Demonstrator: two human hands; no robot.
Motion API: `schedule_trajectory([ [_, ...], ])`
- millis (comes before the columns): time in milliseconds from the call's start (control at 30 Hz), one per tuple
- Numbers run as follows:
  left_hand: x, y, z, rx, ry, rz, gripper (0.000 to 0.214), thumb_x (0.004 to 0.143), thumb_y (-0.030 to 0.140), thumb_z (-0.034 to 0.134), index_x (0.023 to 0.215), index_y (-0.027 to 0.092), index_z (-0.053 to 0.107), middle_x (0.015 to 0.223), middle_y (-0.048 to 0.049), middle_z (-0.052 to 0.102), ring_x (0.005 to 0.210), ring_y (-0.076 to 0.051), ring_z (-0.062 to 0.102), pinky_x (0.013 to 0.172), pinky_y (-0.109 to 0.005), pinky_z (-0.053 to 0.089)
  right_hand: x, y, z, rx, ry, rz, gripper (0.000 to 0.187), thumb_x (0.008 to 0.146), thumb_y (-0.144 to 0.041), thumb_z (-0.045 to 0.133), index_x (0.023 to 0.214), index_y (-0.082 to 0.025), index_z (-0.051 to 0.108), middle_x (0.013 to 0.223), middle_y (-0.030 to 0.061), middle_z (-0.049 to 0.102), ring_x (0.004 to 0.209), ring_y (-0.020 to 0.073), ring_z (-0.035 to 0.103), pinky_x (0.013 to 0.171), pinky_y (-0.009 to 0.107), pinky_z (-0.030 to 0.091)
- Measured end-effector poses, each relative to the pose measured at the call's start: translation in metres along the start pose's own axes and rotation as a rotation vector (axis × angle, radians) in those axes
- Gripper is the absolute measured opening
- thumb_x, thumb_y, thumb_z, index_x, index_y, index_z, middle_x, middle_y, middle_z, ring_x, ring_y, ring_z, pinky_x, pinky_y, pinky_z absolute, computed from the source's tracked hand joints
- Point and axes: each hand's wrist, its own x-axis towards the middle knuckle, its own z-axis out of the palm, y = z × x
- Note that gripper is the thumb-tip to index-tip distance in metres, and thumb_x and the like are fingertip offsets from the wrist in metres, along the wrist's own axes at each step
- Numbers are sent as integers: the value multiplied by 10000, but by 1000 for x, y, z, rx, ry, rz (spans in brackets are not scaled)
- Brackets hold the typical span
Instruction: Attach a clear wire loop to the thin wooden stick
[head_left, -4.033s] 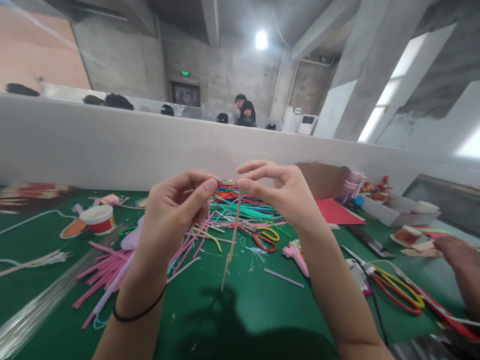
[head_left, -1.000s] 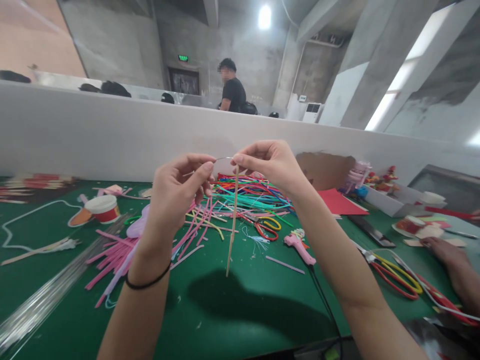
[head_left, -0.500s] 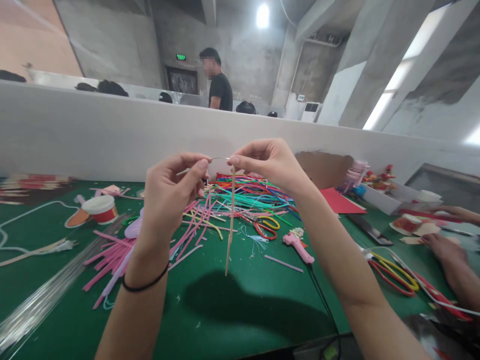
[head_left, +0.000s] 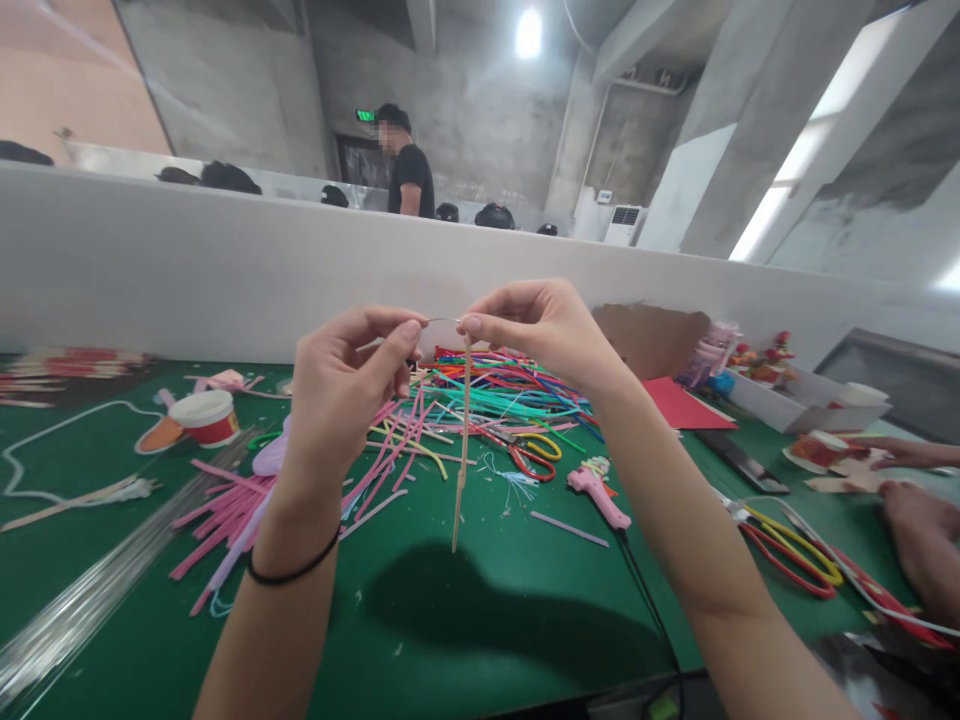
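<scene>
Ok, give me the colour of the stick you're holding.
The stick is pale tan, like bare wood; the head view shows it.

Our two forearms rise from the lower edge and lean inward, with our left hand (head_left: 337, 395) and right hand (head_left: 551, 325) level and near each other, not touching. Each hand pinches thumb to forefinger, tips pointing at the other hand, the remaining fingers loosely curled. The left pinch seems fully closed, though its thumb partly hides it.
</scene>
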Motion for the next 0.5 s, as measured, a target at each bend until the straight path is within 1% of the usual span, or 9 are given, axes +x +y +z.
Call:
schedule_trajectory([
  [267,-2,2,1,-20,-2,-19,98,829,304,710,876,221,733,643,17,640,428,-56,500,339,-199,317,-1,-1,0,-45,8,-34,377,764,-537,740,854,-171,752,782,44,727,727,151,661,647,277,513],
  [500,-2,1,2,-10,-1,0,123,824,311,715,885,205,729,605,17,610,419,-55,491,325,-186,296,1,-1,1,-60,9,-46,379,763,-524,740,840,-152,741,741,37,710,708,140,639,623,259,493],
])
